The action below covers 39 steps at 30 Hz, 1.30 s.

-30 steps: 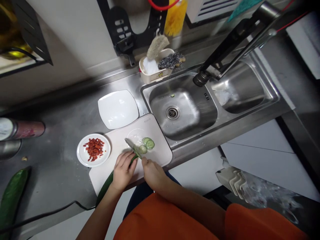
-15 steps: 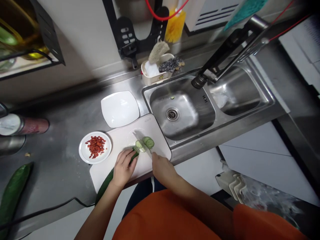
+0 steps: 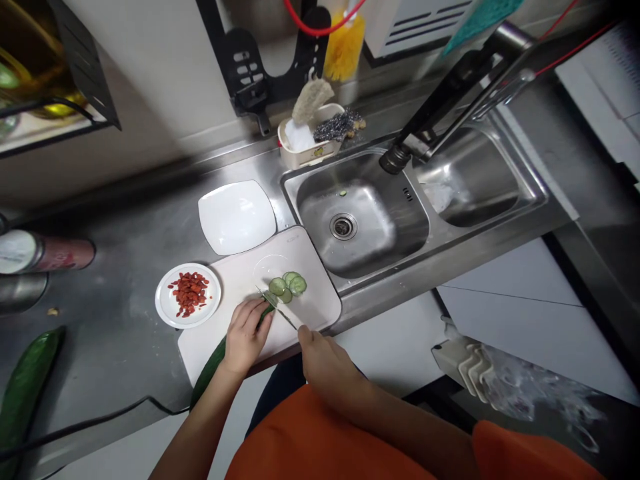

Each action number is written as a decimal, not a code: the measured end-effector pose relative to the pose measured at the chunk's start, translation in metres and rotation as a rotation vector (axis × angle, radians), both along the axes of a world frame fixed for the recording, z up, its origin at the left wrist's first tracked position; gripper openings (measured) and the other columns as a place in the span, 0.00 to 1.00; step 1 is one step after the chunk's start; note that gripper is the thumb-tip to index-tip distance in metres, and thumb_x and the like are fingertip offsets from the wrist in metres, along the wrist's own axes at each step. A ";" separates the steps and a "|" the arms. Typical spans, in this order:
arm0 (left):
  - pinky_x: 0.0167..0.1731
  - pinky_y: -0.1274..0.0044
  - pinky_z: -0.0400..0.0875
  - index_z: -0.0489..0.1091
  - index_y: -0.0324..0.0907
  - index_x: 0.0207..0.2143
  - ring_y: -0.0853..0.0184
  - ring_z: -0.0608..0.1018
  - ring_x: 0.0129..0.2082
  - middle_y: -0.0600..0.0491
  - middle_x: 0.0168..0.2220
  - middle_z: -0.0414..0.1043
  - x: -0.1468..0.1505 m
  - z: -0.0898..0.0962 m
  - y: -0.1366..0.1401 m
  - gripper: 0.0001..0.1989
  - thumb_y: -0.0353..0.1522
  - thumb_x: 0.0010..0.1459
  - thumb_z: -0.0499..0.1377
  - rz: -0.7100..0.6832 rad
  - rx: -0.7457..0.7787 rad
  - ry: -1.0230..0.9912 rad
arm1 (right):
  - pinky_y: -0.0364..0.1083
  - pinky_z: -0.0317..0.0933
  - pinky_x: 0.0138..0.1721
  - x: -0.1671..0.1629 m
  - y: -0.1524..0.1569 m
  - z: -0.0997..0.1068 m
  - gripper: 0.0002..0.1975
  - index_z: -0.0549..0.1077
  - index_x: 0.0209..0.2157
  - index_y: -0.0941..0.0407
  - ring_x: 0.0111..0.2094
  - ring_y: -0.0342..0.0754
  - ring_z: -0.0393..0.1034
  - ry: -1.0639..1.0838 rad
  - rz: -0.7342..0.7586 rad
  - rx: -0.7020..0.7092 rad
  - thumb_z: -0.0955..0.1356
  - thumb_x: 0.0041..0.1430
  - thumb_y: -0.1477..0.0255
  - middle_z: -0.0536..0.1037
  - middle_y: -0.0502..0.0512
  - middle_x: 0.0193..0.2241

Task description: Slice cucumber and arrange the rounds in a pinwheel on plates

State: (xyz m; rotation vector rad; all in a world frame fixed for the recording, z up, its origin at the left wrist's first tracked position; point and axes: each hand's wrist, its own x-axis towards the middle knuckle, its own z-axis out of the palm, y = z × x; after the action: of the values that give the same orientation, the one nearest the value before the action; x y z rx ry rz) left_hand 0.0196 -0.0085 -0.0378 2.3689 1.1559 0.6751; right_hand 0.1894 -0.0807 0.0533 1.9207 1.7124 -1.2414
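My left hand (image 3: 247, 335) is closed over a cucumber (image 3: 210, 371) that lies across the near left part of the white cutting board (image 3: 320, 300). Its cut end points towards the middle of the board. In my right hand (image 3: 325, 365) is the handle of a knife (image 3: 285, 316); the thin blade is at the cut end, just beside my left fingertips. Several pale green cucumber slices (image 3: 295, 283) lie on the board past the blade, some overlapping.
Left of the board is a small plate (image 3: 161, 297) of red dried berries. Behind it sits a white square dish (image 3: 237, 217). The steel sink (image 3: 365, 247) adjoins on the right, under a black faucet (image 3: 430, 113). Another cucumber (image 3: 31, 373) and a can (image 3: 65, 253) are far left.
My right hand has drawn the knife back and to the left, away from the slices to the cucumber's end. Several slices now lie uncovered on the board. My left hand has barely moved.
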 end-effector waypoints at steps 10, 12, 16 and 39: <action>0.48 0.67 0.69 0.69 0.41 0.43 0.62 0.74 0.45 0.47 0.41 0.73 -0.001 -0.002 0.000 0.10 0.30 0.57 0.56 0.011 -0.001 0.007 | 0.43 0.62 0.31 -0.003 -0.003 -0.002 0.18 0.63 0.46 0.59 0.35 0.51 0.73 -0.013 0.005 0.028 0.54 0.57 0.85 0.75 0.62 0.35; 0.48 0.67 0.69 0.69 0.42 0.43 0.62 0.74 0.45 0.47 0.41 0.73 -0.001 -0.002 -0.001 0.10 0.29 0.57 0.57 0.010 0.003 0.003 | 0.43 0.62 0.31 -0.002 -0.001 0.000 0.17 0.63 0.45 0.59 0.35 0.51 0.73 -0.004 0.003 0.022 0.54 0.57 0.85 0.75 0.62 0.34; 0.48 0.67 0.69 0.69 0.42 0.43 0.62 0.74 0.44 0.47 0.41 0.73 -0.001 -0.002 -0.001 0.10 0.29 0.57 0.57 0.008 0.000 0.007 | 0.43 0.62 0.31 -0.001 0.001 -0.003 0.16 0.63 0.44 0.59 0.35 0.51 0.73 0.029 0.001 0.023 0.55 0.57 0.85 0.75 0.61 0.34; 0.48 0.67 0.70 0.69 0.42 0.44 0.63 0.75 0.44 0.49 0.41 0.74 0.000 -0.001 0.001 0.12 0.28 0.56 0.58 0.001 -0.021 0.005 | 0.43 0.61 0.32 -0.004 0.009 -0.017 0.15 0.64 0.43 0.58 0.36 0.51 0.73 0.075 -0.042 0.029 0.55 0.56 0.84 0.76 0.60 0.33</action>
State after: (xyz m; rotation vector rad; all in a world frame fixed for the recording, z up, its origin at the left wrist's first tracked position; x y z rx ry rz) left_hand 0.0194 -0.0075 -0.0384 2.3539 1.1610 0.6537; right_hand 0.1858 -0.0717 0.0363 1.9592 1.7442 -1.3271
